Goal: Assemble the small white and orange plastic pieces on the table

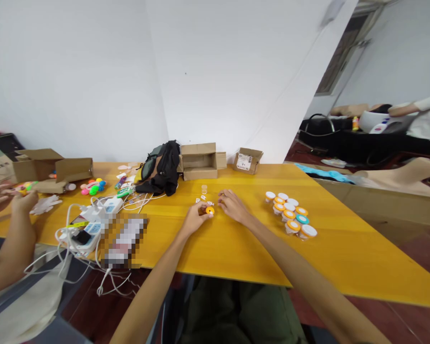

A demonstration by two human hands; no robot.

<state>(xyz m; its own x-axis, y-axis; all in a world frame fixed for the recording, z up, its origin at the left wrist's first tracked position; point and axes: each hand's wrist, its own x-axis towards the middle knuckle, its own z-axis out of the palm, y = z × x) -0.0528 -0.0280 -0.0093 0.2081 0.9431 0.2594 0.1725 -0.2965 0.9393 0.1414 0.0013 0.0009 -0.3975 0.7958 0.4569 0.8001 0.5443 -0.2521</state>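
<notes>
My left hand (195, 219) pinches a small round orange lid (210, 210) between thumb and fingers, a little above the table. To its right is my right hand (233, 206), its fingers bent and a gap between thumb and fingertips; I see nothing in it. Just beyond my left hand lie several small white pieces with dark marks (203, 197). A clear little jar (204, 189) without a lid stands behind them. Off to the right, several clear jars with orange, white and teal lids, one topped in teal (302, 219), stand grouped together.
Cardboard boxes (199, 173) and a dark backpack (161, 169) line the wall side of the yellow table (236, 258). At left are a power strip (100, 224) with tangled cables and a blurred-out phone (125, 241). Another person's hands (21, 200) work at far left near colourful balls (93, 186).
</notes>
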